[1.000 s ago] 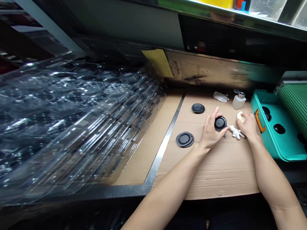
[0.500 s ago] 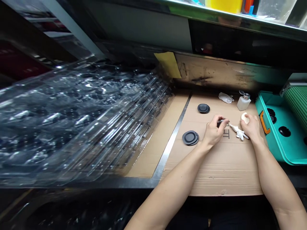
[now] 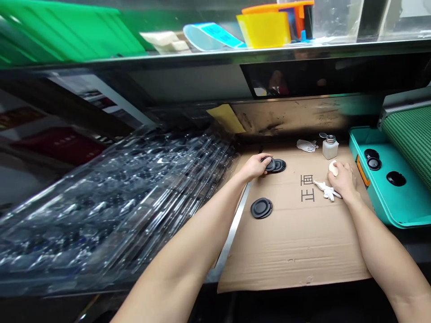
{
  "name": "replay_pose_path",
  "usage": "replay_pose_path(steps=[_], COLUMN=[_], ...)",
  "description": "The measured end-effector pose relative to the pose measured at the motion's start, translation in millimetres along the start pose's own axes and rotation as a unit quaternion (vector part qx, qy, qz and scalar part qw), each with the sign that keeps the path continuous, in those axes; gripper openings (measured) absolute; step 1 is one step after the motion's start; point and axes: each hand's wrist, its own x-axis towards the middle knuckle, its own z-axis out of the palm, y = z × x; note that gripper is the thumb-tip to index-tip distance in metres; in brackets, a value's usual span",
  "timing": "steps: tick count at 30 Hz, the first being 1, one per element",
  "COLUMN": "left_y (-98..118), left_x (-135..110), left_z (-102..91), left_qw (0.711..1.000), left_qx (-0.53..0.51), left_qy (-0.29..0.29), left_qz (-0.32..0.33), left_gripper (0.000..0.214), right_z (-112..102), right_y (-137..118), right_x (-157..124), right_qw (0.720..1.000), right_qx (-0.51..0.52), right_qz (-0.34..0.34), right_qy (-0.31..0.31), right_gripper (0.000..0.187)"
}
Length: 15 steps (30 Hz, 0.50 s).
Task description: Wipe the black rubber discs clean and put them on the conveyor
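My left hand (image 3: 256, 166) reaches to the far left of the cardboard sheet (image 3: 296, 242) and grips a black round disc (image 3: 270, 164) beside another black disc (image 3: 279, 165). A second stack of black discs (image 3: 261, 208) lies nearer to me on the sheet. My right hand (image 3: 342, 179) rests on the cardboard with fingers curled around a white cloth (image 3: 325, 189), and a pale round pad (image 3: 333, 168) sits at its fingertips.
A small white dispenser bottle (image 3: 329, 146) and a crumpled white wipe (image 3: 306, 145) stand at the back. A teal tray (image 3: 384, 188) with black discs is on the right. Stacked clear plastic trays (image 3: 111, 202) fill the left. A shelf (image 3: 235, 49) overhead holds coloured bins.
My left hand carried the black disc from the middle of the cardboard away left to the disc at the back. The view tilted up. My right hand stayed on the cloth.
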Motion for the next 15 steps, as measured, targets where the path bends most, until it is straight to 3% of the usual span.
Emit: replay_pose_path(steps=[4,7,11,13,15], left_y=[10.3,20.5,29.4,30.3,30.1], left_x=[5.6,10.2,15.6,17.5,18.7], left_z=[3.8,1.9,1.0,5.5,11.8], left_qw=[0.998,0.987,0.931,0.909,0.905], left_qx=[0.048,0.122,0.344,0.390,0.383], left_qy=[-0.040,-0.097,-0.119,-0.134,-0.154], left_qz=[-0.017,-0.030,0.019,0.060,0.100], left_gripper=[0.050,0.076,0.111,0.104,0.086], right_z=[1.1,1.2,3.8,5.2,2.5], right_y=[-0.6,-0.7,2.5,2.6,-2.6], right_x=[-0.7,-2.7,-3.9,-1.9,-0.8], right_qw=[1.000,1.000,1.000,1.000,0.999], right_qx=[-0.005,-0.006,-0.005,-0.004,0.007], right_qz=[-0.008,-0.008,-0.014,-0.022,-0.020], right_qy=[0.004,0.005,0.002,0.011,0.034], right_gripper=[0.041,0.040,0.039,0.036,0.034])
